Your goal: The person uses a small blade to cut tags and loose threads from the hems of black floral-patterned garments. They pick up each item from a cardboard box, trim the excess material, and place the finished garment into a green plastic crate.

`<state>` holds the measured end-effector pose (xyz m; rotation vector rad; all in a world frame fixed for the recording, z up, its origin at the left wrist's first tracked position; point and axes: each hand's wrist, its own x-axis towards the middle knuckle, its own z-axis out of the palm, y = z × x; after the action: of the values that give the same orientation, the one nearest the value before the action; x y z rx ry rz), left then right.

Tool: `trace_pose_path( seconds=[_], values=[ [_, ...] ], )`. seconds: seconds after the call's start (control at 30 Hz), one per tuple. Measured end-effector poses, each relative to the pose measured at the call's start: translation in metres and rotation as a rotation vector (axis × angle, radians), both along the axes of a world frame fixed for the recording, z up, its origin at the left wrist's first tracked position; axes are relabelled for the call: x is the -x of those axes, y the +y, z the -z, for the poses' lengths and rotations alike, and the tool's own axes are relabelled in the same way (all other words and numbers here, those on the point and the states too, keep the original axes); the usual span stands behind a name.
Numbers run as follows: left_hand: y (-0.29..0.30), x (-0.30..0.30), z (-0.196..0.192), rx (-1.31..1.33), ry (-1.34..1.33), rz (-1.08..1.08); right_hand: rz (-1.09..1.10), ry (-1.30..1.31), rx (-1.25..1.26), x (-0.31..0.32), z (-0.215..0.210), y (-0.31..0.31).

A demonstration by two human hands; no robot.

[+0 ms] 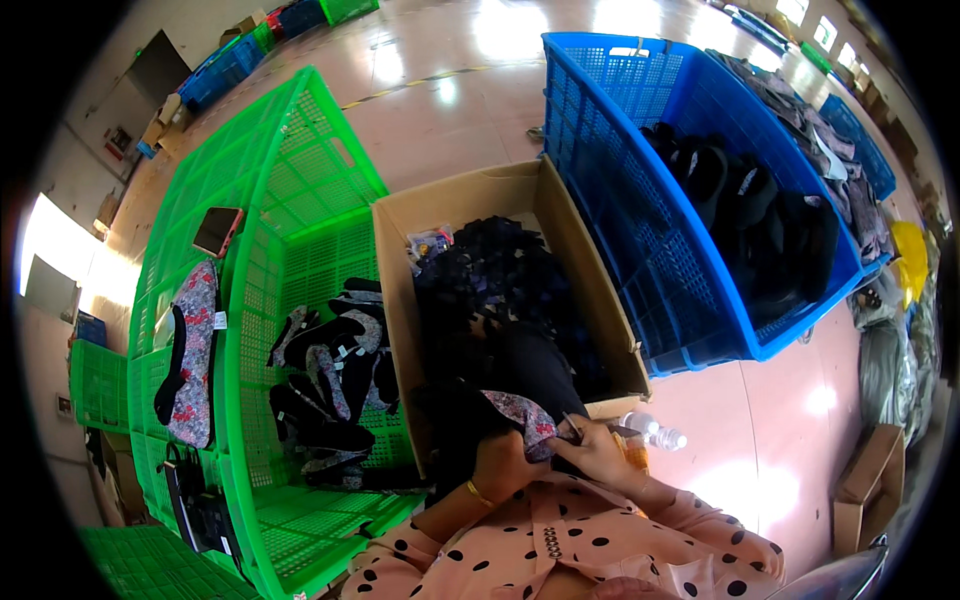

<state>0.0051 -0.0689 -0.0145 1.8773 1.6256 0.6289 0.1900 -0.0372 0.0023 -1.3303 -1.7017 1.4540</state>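
A floral-and-black fabric piece [524,414] lies across my lap at the near end of a cardboard box. My left hand [505,466] is closed on its near edge. Close beside it, the fingers of my right hand [600,456] pinch the same piece. A thin, light sliver shows at the right fingertips; I cannot make out what it is. Inside the cardboard box [402,350] lies a heap of dark fabric scraps [490,265]. Similar floral-and-black pieces [345,370] are piled in the green crate [262,300] on my left.
On the green crate's side rest a phone [218,232], another floral-and-black piece [195,355] and a black device [190,505]. A blue crate [650,230] at the right holds black items [760,220]. Clear bottles [655,431] are near my right arm; an open carton [868,485] stands far right.
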Motion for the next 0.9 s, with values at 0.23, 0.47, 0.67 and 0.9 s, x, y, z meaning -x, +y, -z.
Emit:
trace_pose_path(
  seconds=[0.23, 0.47, 0.67, 0.9],
  values=[
    [0.007, 0.009, -0.040, 0.395, -0.209, 0.374, -0.331, 0.026, -0.673, 0.009, -0.075, 0.038],
    [0.001, 0.011, -0.054, 0.732, -0.654, 0.453, -0.792, -0.096, -0.185, -0.004, -0.031, 0.032],
    [0.009, 0.026, -0.060, 0.790, -0.595, 0.425, -0.785, 0.085, 0.294, -0.019, -0.040, 0.017],
    [0.004, 0.017, -0.057, 0.715, -0.529, 0.487, -0.392, 0.260, 0.878, -0.020, -0.065, -0.015]
  ],
)
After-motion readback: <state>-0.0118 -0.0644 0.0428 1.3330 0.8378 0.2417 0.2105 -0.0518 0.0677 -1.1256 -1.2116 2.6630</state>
